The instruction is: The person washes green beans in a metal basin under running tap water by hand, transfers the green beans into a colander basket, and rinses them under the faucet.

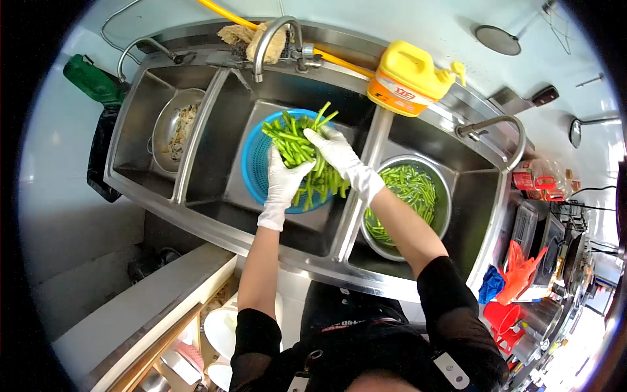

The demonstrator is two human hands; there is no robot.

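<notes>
Wearing a black top (339,359) nearest the camera, with forearms stretched forward over a three-part steel sink (215,150). Holding a thick, loose bunch of green stalks (294,147) between left hand (284,179) and right hand (334,149), both in white gloves. Curled onto the bunch from two sides: cupping from the near left with one, closing over the upper right with the other, with some ends poking out past the far side of the grip and others hanging below. Kept over, and seemingly partly within, a blue basket (248,160), seen around the left and near sides of the grip and set in the middle sink. Impossible to tell the amount in the basket beneath the bunch. Judged partway along: one bunch gathered up but not yet let go. Lying apart, right of the grip and partly under the right forearm, thin cut greens (405,189) in a steel bowl (447,196), apparently in water, held by neither hand. Placed left of the grip, a pan (166,111) with pale scraps. Arching beyond the grip, a tap (262,47); standing beyond and to the right, a yellow jug (405,68).
</notes>
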